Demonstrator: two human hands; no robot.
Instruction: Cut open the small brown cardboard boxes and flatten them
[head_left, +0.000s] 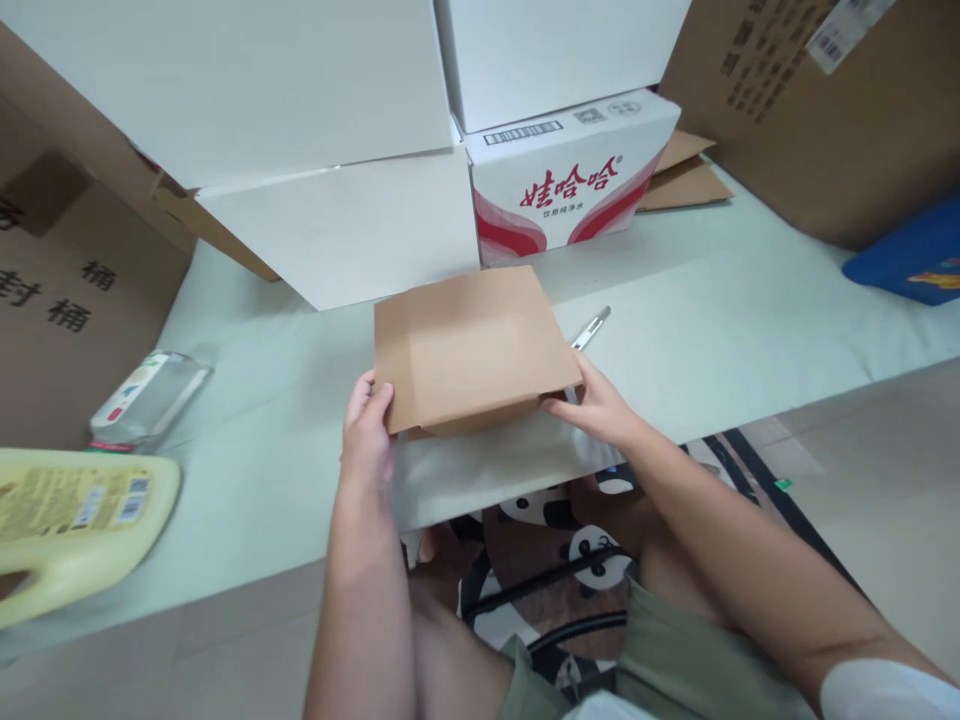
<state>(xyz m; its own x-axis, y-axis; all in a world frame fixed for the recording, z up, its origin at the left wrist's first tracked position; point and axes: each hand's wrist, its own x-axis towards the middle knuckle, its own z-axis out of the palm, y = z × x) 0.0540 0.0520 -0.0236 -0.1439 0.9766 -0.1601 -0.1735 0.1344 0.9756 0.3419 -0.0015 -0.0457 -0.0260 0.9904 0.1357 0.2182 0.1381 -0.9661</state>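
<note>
Between my two hands is a folded brown cardboard piece (480, 345), held tilted over the front part of the table. My left hand (367, 425) grips its left edge, thumb on the upper face and fingers behind. At the lower right corner my right hand (592, 400) pinches the edge, with the thumb under it. A second brown layer shows beneath the front edge. Just beyond my right hand a silver utility knife (591, 328) lies on the table, its near end partly hidden by the cardboard and hand.
A white carton with red lettering (570, 195) and several white boxes (352, 225) stand behind. Large brown cartons (82, 270) flank both sides. On the left lie a clear bottle (161, 400) and a yellow jug (90, 520); a blue container (911, 255) is at right.
</note>
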